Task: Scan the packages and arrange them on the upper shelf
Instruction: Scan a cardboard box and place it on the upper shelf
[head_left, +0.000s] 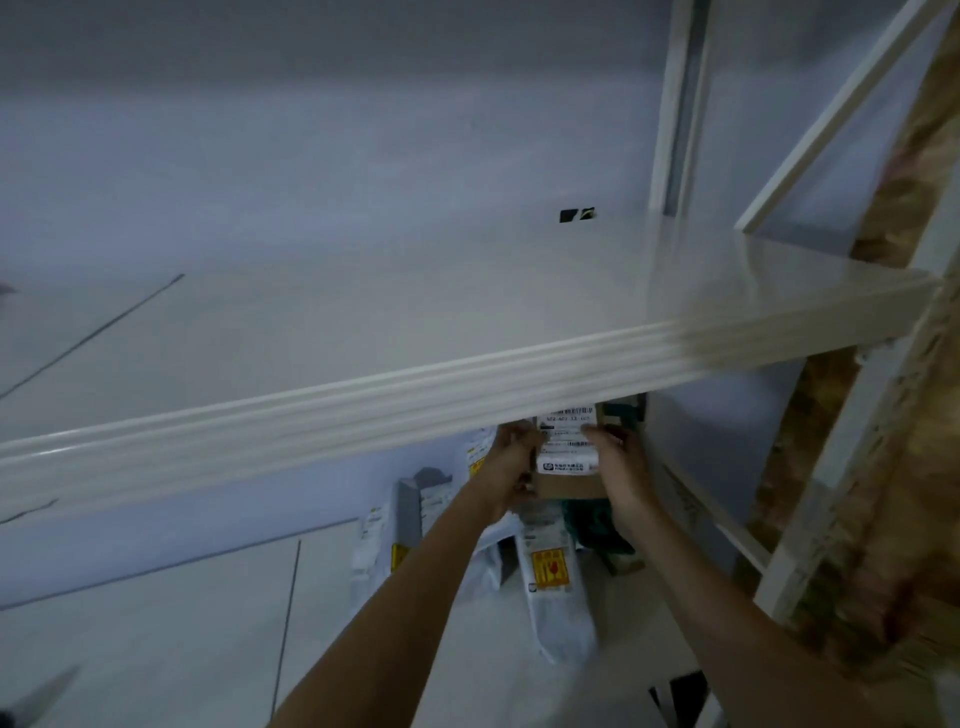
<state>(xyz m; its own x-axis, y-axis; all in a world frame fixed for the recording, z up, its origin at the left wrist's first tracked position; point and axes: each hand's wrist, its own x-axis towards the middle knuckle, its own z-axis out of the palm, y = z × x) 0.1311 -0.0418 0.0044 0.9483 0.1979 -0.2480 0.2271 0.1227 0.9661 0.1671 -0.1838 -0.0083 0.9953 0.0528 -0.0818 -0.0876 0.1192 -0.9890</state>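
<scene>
Two hands, left hand (506, 467) and right hand (621, 467), are seen with fingers clamped on a cardboard package (569, 457) beneath the upper shelf (467, 387), whose front lip could be struck as it is raised.

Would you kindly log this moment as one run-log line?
both hands: left hand and right hand hold cardboard package | place: below upper shelf | shelf: no packages visible

Box label (567, 439): a barcode and a number line are printed, read only in part as "502-402-13-105"; the smaller print is blurred.
Pouch sticker (550, 569): orange-yellow with red symbols; no wording can be read.
</scene>
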